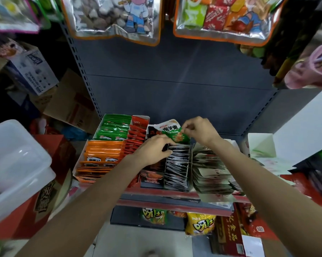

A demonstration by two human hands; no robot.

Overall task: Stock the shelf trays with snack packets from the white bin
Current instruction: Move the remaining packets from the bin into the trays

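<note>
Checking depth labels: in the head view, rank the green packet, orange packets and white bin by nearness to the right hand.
From the right hand:
1. Green packet, pinched at its right edge, just left of the hand.
2. Orange packets, in the tray farther left.
3. White bin, at the far left edge.

Cardboard boxes (67, 106) are piled at far left, a red carton (230, 236) stands near right, and large clear-fronted bags (115, 17) hang overhead.

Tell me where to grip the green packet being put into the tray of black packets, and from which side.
Grip the green packet by its upper right edge, coming from above and the right, as the right hand pinches it now. It stands tilted over the tray of black packets, its lower end close to them, so only the top is free. The left hand steadies the row.
</note>
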